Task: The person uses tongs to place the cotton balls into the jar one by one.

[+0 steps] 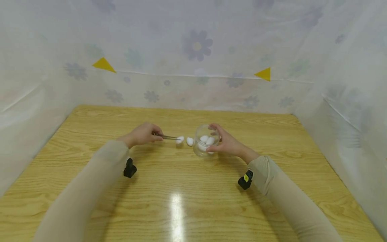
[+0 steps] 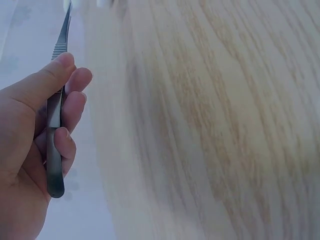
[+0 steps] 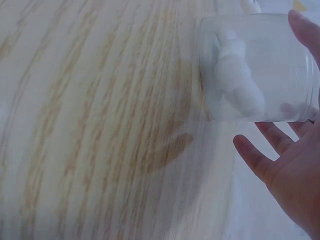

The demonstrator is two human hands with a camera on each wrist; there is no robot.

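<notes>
**Tweezers at a cotton ball, a glass jar steadied beside it**

The left hand (image 1: 144,133) is curled round a pair of slim, brushed-steel tweezers (image 1: 169,137), thumb and fingertips pinching the ribbed grip partway along; the left wrist view shows the rounded butt end sticking out below the little finger. The tips reach a soft white cotton ball (image 1: 179,139) lying on the table; whether they have closed on it is too small to tell. A second cotton ball (image 1: 189,141) lies just beside it, close against the wall of a clear, round glass jar (image 1: 206,140).

The right hand (image 1: 225,143) cups the jar from its far side, fingers lightly bent, thumb low and forefinger up at the rim. Inside the jar are at least three more fluffy white balls, bunched together; the right wrist view shows them as one blurred clump, so an exact count is not possible.

The table (image 1: 193,208) is pale wood with a bold, wavy grain and a glossy finish that throws back a streak of light. Pale sheeting with faded flower prints walls it in at the back and both sides, with two yellow triangles (image 1: 103,65) fixed to the back wall. Both hands work near the middle, well away from every edge, with bare tabletop all round.
</notes>
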